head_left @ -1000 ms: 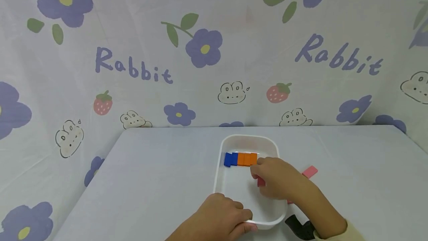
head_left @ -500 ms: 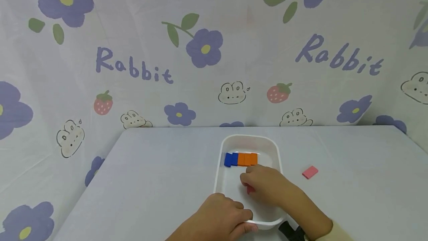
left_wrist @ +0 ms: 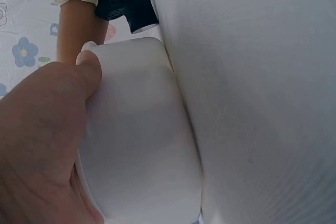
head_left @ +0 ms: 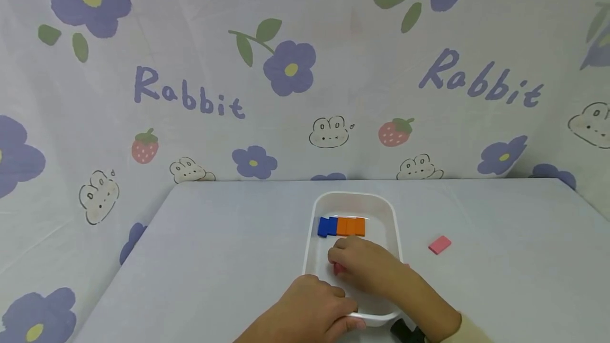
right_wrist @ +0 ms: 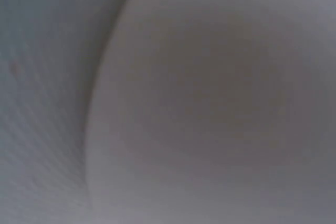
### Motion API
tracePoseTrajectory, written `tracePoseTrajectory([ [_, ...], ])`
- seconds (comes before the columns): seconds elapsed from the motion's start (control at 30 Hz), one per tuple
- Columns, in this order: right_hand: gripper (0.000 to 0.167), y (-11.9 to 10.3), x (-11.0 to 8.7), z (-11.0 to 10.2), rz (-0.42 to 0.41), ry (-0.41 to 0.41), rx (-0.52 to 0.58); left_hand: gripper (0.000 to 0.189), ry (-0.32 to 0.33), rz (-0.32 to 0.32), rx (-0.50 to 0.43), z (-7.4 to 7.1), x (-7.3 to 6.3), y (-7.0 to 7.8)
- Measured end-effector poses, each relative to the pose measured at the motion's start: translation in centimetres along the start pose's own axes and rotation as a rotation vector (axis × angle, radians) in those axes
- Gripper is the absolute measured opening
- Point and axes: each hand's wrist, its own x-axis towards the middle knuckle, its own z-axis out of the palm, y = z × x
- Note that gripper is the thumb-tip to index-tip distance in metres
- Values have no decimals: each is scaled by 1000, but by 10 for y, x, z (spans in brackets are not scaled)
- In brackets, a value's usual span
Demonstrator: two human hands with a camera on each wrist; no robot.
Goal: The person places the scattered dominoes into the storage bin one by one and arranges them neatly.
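A white plastic tray [head_left: 387, 210] stands on the table, and my left hand [head_left: 312, 308] grips its near rim. In the left wrist view the left thumb [left_wrist: 90, 72] lies over the edge of the tray [left_wrist: 139, 129]. My right hand [head_left: 364, 266] is inside the tray and pinches a small pink tile [head_left: 338, 269], mostly covered by the fingers. Behind it, two blue tiles [head_left: 327, 226] and several orange tiles [head_left: 350, 226] lie side by side in a row. The right wrist view is blurred and filled by the tray's white side [right_wrist: 210, 103].
Another pink tile [head_left: 440, 244] lies on the table right of the tray. A sliver of pink shows past the tray's right rim by the right forearm. A black wrist camera [head_left: 405, 331] hangs under the right wrist. Printed cloth [head_left: 286, 136] rises behind the table.
My right hand has moved left inside the tray with the pink tile, from near the right wall toward the left side. The left hand keeps its grip on the rim.
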Motion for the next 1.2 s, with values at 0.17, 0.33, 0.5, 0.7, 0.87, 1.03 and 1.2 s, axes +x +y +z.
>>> tracePoseTrajectory([
  [0.17, 13, 1, -1, -2, -9, -11, -13, 34, -6, 0, -1, 0, 0, 0],
  [0.33, 13, 3, -7, -19, 77, -110, 44, 33, -14, -2, -1, -1, 0, 1],
  [0.5, 15, -1, -10, -33, 137, -244, 168, 34, -24, -8, 12, -2, 0, 1],
  [0.7, 17, -6, -8, -29, 127, -311, 217, 36, -42, -13, 4, -2, 1, 0],
  [0.87, 24, -8, -7, -21, 113, -313, 217, 35, -33, -7, 14, -2, 0, 0],
  [1.03, 46, -11, -7, -15, 137, -320, 208, 33, 2, 5, 2, -1, 0, 0],
  [1.2, 60, -12, -9, -13, 144, -320, 162, 32, 1, 11, -42, -1, 1, -1],
])
